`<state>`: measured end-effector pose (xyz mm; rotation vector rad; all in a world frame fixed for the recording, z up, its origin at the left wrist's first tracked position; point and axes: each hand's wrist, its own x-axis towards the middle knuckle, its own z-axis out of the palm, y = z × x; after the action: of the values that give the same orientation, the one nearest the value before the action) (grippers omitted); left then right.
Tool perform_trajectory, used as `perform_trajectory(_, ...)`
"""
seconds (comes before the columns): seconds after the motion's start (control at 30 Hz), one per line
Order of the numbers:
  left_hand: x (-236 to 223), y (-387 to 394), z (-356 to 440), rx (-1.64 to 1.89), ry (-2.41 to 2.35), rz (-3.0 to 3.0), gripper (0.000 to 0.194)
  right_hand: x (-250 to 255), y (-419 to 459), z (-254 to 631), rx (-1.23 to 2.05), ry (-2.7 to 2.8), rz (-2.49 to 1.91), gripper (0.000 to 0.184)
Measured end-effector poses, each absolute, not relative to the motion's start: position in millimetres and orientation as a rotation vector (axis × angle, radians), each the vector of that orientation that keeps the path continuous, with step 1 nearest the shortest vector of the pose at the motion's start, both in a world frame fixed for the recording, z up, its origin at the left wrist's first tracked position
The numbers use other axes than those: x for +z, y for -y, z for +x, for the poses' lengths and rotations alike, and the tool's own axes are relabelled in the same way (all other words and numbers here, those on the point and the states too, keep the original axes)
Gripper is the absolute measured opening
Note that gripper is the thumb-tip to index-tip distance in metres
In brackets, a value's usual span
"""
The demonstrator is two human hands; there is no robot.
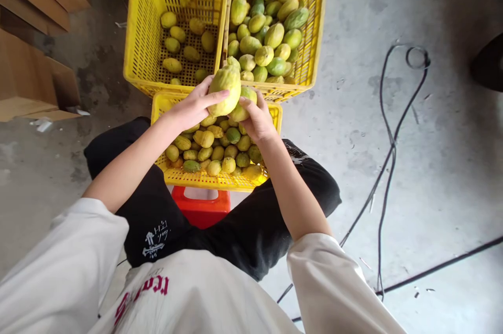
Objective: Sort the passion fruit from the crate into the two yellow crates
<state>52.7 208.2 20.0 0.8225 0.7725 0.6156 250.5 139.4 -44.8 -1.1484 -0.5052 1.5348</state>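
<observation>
My left hand [192, 108] is closed around a large yellow-green fruit [225, 89], held above the near yellow crate [275, 114]. My right hand [257, 120] grips a second, smaller yellow-green fruit [244, 103] right beside the first, the two fruits touching. The near crate sits between my knees on a red stool [201, 207] and holds several yellow and green fruits [220, 148]. Both forearms reach forward from white sleeves.
Two more yellow crates stand beyond: the left crate [143, 30] holds a thin layer of fruit, the right crate [316, 20] is piled high. Cardboard boxes [35, 62] lie at the left. Black cables [389, 145] trail over the concrete floor at the right.
</observation>
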Motion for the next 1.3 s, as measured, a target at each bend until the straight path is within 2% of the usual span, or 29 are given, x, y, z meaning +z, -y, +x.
perform_trajectory(0.07, 29, -205, 56, 0.609, -0.815, 0.773, 0.044, -51, -141, 250, 1.519, 0.497, -1.181, 0.079)
perform_trajectory(0.2, 36, -203, 57, 0.58, -0.9, 0.725, 0.05, -56, -143, 251, 1.519, 0.463, -1.204, 0.08)
perform_trajectory(0.43, 26, -206, 52, 0.589, -0.924, 0.721, 0.046, -45, -143, 250, 1.499, 0.465, -1.233, 0.079)
perform_trajectory(0.6, 23, -211, 52, 0.647, -0.993, 0.681, 0.042, -41, -147, 256, 1.554, 0.478, -1.145, 0.063)
perform_trajectory(0.83, 34, -214, 43, 0.642, -0.993, 0.7, 0.034, -39, -142, 259, 1.599, 0.524, -1.11, 0.055)
perform_trajectory(0.97, 34, -211, 42, 0.636, -0.962, 0.674, 0.027, -34, -140, 257, 1.589, 0.509, -1.032, 0.064)
perform_trajectory(1.03, 28, -208, 43, 0.633, -0.958, 0.659, 0.029, -30, -139, 257, 1.586, 0.496, -1.011, 0.067)
perform_trajectory(1.17, 13, -202, 47, 0.625, -0.951, 0.692, 0.046, -20, -137, 259, 1.612, 0.502, -1.001, 0.073)
perform_trajectory(1.3, 6, -203, 50, 0.682, -0.952, 0.744, 0.054, -14, -138, 261, 1.618, 0.48, -0.988, 0.065)
